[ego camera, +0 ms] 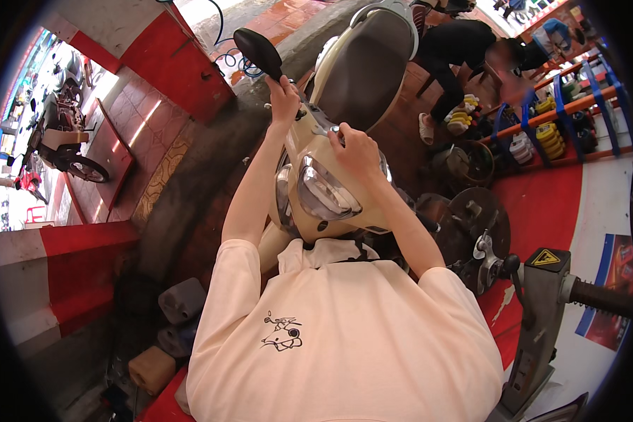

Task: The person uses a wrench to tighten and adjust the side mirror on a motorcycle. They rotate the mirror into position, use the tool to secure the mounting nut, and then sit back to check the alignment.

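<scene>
A cream scooter stands before me with its headlight [327,190] towards my chest and its dark seat [372,63] beyond. My left hand [284,100] is closed around the stem of the black rear-view mirror [258,53], at the handlebar's left side in the picture. My right hand [356,150] rests over the top of the handlebar cover [307,129]. Its curled fingers hold a shiny metal piece [335,130], whose exact kind is partly hidden by the fingers. The handlebar grip [427,224] on the right shows beyond my right forearm.
A person in dark clothes [453,50] bends beside the scooter, near an orange and blue rack [559,111] of bottles. At right stands a workshop machine [540,300] with a warning sign. Plastic jugs [182,300] sit lower left; a parked motorcycle [66,137] stands outside.
</scene>
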{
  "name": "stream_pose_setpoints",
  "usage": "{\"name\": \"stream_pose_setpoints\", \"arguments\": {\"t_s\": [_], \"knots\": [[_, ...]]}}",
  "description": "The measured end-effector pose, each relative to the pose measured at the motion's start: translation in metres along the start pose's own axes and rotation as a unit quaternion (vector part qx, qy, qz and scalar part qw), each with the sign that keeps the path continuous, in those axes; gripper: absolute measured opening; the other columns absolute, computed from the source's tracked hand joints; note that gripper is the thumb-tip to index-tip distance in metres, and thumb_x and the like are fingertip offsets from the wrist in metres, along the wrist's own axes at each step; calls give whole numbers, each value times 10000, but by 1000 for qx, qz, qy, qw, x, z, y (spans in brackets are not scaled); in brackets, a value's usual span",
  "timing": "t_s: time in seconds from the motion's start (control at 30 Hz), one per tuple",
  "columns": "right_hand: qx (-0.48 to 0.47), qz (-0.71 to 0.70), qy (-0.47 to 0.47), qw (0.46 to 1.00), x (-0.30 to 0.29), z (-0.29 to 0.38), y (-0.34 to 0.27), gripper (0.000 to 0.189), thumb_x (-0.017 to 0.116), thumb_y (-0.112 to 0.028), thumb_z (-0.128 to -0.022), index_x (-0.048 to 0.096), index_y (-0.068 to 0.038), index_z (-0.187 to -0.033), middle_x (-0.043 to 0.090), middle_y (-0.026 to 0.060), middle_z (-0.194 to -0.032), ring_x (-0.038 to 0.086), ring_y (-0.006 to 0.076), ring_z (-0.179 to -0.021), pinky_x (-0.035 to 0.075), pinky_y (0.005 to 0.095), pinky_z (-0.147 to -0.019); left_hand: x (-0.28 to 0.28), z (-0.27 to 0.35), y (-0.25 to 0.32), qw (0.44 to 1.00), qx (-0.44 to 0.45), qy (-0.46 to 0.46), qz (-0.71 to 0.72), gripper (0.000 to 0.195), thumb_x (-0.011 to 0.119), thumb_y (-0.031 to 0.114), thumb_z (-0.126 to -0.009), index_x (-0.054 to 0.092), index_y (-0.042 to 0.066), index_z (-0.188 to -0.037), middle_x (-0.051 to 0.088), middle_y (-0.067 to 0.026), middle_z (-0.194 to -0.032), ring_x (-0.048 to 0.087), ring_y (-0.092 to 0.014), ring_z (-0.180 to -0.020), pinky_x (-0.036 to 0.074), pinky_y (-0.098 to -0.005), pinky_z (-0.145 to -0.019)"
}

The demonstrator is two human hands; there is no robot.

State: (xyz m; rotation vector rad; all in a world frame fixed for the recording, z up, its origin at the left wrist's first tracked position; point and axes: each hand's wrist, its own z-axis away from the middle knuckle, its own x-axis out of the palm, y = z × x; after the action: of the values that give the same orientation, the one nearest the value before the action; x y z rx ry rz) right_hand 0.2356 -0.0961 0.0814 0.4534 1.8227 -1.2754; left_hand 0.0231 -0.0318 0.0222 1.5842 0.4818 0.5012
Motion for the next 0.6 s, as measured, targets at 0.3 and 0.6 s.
{"name": "stream_pose_setpoints", "arguments": {"t_s": [0.3, 0.6], "knots": [[-6, -4, 7, 1000, 3, 0, 7, 332, 581, -333, -939, 597, -13, -849, 683, 193, -796, 675, 380, -785, 513, 476, -715, -8, -13, 12, 999, -24, -28, 15, 481, 494, 280, -1018, 272, -26, -1314, 594, -104, -753, 606, -174, -550, 515, -332, -513], [10, -45, -5, 999, -6, -1, 0, 321, 573, -325, -944, 611, -14, -871, 683, 204, -827, 667, 394, -819, 506, 486, -736, 5, -35, 5, 949, 141, 172, -224, 477, 610, 221, -915, 374, -102, -1174, 609, -286, -1000, 635, -442, -964, 475, -483, -863]]}}
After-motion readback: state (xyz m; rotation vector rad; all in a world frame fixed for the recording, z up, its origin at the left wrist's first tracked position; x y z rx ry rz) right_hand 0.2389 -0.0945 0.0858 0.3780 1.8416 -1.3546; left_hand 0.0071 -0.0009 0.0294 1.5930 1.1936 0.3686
